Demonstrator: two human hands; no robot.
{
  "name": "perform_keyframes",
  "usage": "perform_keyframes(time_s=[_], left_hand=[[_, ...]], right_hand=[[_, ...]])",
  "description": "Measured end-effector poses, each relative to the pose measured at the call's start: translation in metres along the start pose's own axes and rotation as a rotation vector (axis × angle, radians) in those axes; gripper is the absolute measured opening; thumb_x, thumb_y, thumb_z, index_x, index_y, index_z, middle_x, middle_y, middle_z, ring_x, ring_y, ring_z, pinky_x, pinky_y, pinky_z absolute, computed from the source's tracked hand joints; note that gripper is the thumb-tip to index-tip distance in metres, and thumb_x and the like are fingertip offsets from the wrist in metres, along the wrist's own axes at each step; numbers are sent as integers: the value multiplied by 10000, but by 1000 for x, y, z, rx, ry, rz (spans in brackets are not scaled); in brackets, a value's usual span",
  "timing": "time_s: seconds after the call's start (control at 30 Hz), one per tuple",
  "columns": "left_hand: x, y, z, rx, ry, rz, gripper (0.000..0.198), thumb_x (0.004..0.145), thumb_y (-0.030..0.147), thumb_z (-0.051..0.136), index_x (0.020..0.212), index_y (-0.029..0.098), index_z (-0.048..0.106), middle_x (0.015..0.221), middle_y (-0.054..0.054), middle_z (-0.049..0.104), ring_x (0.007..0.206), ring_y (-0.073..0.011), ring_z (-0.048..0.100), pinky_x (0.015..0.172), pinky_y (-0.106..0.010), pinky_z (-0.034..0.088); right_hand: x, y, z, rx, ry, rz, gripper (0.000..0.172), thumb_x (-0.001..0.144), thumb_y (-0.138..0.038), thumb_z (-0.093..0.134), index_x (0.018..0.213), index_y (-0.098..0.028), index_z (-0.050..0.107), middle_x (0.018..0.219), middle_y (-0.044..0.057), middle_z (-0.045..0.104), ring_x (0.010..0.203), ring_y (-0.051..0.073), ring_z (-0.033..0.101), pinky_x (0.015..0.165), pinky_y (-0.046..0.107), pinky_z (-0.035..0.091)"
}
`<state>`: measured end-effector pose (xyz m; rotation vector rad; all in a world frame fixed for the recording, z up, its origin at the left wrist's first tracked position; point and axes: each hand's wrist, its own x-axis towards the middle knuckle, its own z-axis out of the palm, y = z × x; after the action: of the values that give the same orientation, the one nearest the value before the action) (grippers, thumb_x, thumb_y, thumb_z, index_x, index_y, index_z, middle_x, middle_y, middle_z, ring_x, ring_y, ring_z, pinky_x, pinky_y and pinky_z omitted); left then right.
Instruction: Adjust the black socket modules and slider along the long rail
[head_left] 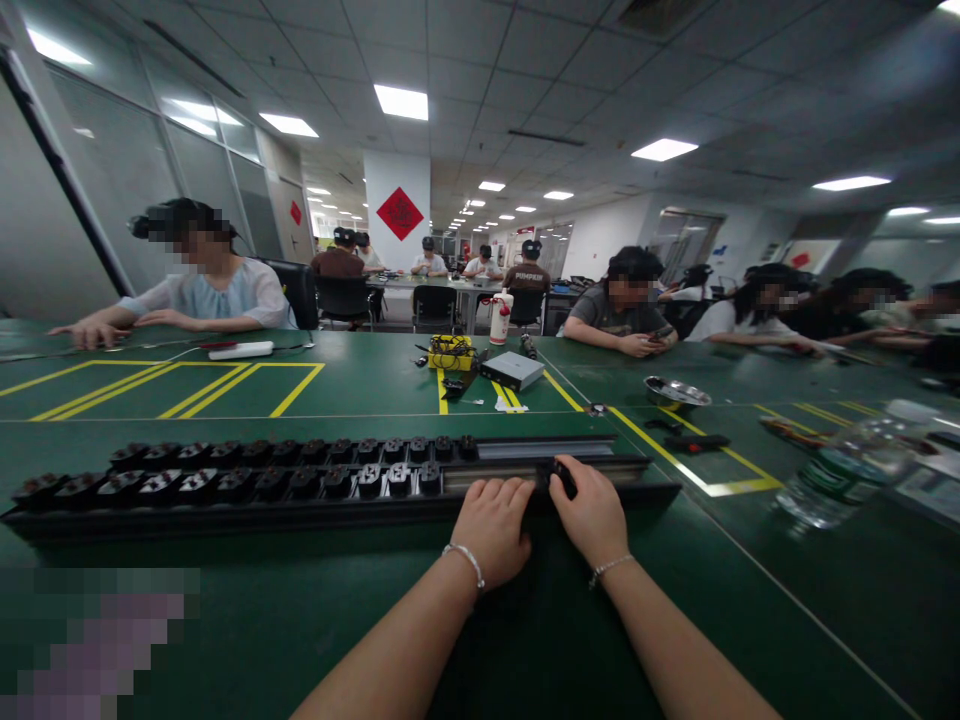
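Observation:
Long black power track rails lie side by side across the green table in front of me. Rows of black plug-in socket modules, some with shiny metal contacts on top, fill their left and middle stretches. My left hand bends over the near rail, its fingers together and gripping the edge. Close beside it, my right hand pinches a small black socket module at the channel of the near rail. The underside of that module is hidden by the rail and my fingers.
A plastic water bottle stands at the right, near a metal bowl and a black tool. Behind the rails are a grey box, a yellow block with cables and a white cup. Several people sit around.

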<state>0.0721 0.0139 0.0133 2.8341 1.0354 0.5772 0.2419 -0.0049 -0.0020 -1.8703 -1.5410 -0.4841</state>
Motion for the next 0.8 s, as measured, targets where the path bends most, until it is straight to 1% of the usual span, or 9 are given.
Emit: perform_keyframes(time_s=[0.27,0.43,0.8], left_hand=[[0,-2,3,-45,30,2,561,708,301,507,1248,243,367,1278,-25,456,1119,-221,397,983,-397,252],[0,-2,2,-50,41,12,556,705,302,506,1241,245,370,1270,-19,463,1115,-213,399,986,-392,247],[0,-3,3,-48,50,13,539,710,295,503,1231,241,375,1259,-17,474,1103,-212,408,973,-390,262]], right_hand=[[0,-1,-3,-43,-40,7,324,798,-310,409,1054,-174,554,944,67,642,850,198,575,825,334,375],[0,-1,-2,-35,-35,2,326,801,-311,406,1059,-173,550,973,70,636,869,197,575,791,324,384],[0,2,0,-5,-11,30,313,790,-291,420,1041,-167,558,981,67,632,883,199,570,798,325,399]])
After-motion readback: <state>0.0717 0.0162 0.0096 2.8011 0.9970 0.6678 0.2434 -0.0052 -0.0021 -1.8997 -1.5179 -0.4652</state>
